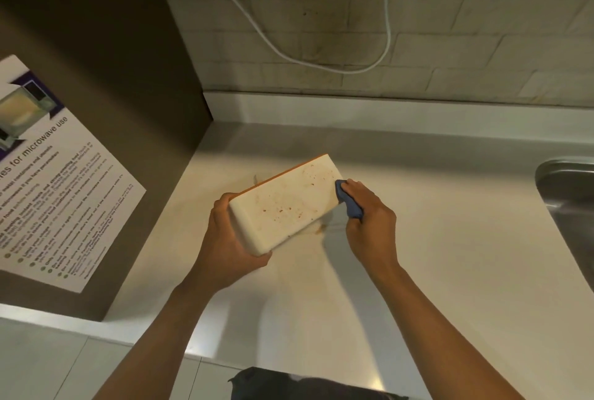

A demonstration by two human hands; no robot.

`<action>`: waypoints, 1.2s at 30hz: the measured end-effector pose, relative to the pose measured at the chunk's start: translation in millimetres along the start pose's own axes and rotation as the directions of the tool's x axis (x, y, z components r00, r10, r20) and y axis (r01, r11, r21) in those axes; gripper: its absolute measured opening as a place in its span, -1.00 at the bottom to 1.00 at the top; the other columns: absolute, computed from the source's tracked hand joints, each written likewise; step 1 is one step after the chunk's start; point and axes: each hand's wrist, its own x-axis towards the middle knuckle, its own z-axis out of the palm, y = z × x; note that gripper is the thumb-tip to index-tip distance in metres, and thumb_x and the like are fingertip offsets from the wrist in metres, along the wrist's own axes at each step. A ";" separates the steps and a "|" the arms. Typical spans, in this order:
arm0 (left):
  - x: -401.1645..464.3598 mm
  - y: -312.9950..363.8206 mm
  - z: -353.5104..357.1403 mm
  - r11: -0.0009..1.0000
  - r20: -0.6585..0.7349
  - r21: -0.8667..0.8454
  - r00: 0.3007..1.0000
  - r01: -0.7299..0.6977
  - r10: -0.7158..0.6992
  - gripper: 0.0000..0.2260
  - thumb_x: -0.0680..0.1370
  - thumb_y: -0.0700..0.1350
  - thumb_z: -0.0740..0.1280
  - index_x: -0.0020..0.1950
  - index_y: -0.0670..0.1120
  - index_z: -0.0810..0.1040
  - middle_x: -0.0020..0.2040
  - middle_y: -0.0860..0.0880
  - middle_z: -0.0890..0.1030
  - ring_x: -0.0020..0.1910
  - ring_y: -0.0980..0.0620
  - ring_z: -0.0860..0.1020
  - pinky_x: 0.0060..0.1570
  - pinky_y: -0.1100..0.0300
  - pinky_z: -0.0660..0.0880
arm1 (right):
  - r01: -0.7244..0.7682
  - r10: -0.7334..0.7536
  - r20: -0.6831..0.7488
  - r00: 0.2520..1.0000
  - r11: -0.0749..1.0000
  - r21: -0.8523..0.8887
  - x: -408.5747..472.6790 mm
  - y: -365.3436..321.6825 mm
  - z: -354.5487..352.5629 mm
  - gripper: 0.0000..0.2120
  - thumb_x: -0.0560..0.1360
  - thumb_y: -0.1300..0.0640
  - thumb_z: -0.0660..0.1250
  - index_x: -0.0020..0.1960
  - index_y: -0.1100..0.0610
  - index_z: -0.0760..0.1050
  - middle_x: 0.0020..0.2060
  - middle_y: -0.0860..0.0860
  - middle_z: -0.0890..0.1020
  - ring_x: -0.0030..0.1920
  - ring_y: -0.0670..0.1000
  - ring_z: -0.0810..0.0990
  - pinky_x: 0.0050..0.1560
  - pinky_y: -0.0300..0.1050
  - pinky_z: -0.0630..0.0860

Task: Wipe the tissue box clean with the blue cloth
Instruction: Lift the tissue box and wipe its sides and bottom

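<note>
Tissue box (286, 203), white with brown specks, is tilted above the steel counter (434, 239); the left hand (225, 245) grips its near-left end. The right hand (369, 219) pinches the blue cloth (348, 203) against its far-right end. Sink (569, 200) lies right.

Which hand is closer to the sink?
Right. The right hand, holding the blue cloth against the box, is on the box's sink side. The left hand grips the box's far end, away from the sink.
</note>
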 end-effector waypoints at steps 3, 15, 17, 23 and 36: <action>-6.1 -14.9 4.9 0.998 -0.009 -0.043 0.999 0.049 -0.049 0.06 0.12 -0.02 0.74 0.37 0.22 0.09 0.36 0.08 0.35 0.37 0.10 0.40 0.19 0.04 0.61 | 0.027 -0.028 -0.014 1.000 0.999 -0.029 8.5 -11.6 11.0 -0.68 0.52 0.39 0.30 0.25 0.22 0.55 0.12 0.00 0.58 0.11 -0.19 0.52 0.16 -0.53 0.33; -18.3 -34.3 14.7 0.996 -0.074 -0.050 0.995 0.068 -0.072 0.04 0.09 0.01 0.72 0.37 0.24 0.14 0.36 0.02 0.41 0.35 0.01 0.46 0.14 -0.10 0.61 | 0.127 -0.135 -0.051 0.989 0.982 -0.143 -6.2 -5.6 19.5 -0.53 0.39 0.51 0.34 0.27 0.27 0.54 0.22 0.13 0.59 0.27 0.13 0.53 0.31 0.00 0.46; -17.8 -31.9 14.8 0.995 -0.083 -0.074 0.993 0.073 -0.079 0.04 0.09 -0.04 0.72 0.33 0.34 0.12 0.36 0.06 0.41 0.36 0.03 0.44 0.15 -0.10 0.61 | 0.156 -0.163 -0.035 0.986 0.978 -0.138 -8.1 -12.8 27.9 -0.56 0.41 0.47 0.37 0.27 0.27 0.53 0.21 0.13 0.58 0.27 0.15 0.53 0.31 0.05 0.46; -20.5 -32.9 17.7 0.996 -0.096 -0.063 0.993 0.070 -0.076 0.05 0.08 -0.04 0.74 0.33 0.36 0.14 0.33 0.05 0.43 0.33 -0.01 0.47 0.11 -0.06 0.63 | 0.285 -0.291 -0.023 0.956 0.948 -0.140 -29.9 1.7 16.4 -0.61 0.47 0.31 0.37 0.29 0.24 0.51 0.20 0.15 0.58 0.31 -0.08 0.41 0.42 -0.23 0.25; -27.2 -25.0 14.9 0.996 -0.027 -0.068 0.998 0.059 -0.061 0.15 0.14 0.01 0.74 0.47 0.34 0.03 0.44 0.03 0.33 0.43 0.00 0.38 0.24 -0.09 0.58 | 0.182 -0.190 -0.016 0.982 0.959 -0.218 -14.8 1.3 25.1 -0.51 0.40 0.42 0.44 0.31 0.27 0.50 0.26 0.15 0.55 0.30 0.16 0.51 0.29 0.06 0.47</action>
